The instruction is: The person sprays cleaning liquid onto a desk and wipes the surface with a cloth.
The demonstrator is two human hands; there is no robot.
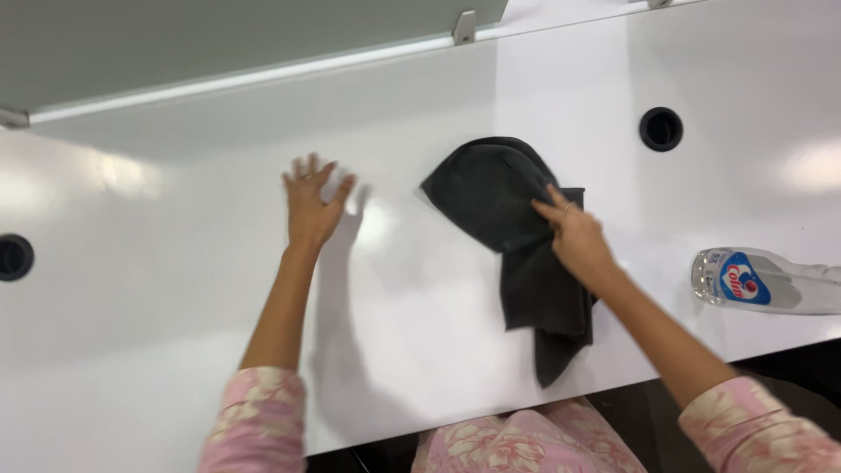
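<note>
A dark grey cloth point(499, 206) lies crumpled on the white desk point(175, 289), its tail hanging toward the front edge. My right hand point(574, 236) presses down on the cloth's right side, fingers gripping the fabric. Flat on the bare desk to the left of the cloth is my left hand point(313, 203), its fingers spread and holding nothing. Both arms wear pink flowered sleeves.
A clear plastic bottle point(771, 280) with a blue and red label lies on its side at the desk's right edge. Round black cable holes sit at the far right point(660, 129) and far left point(13, 257). A grey partition panel point(219, 44) runs along the back.
</note>
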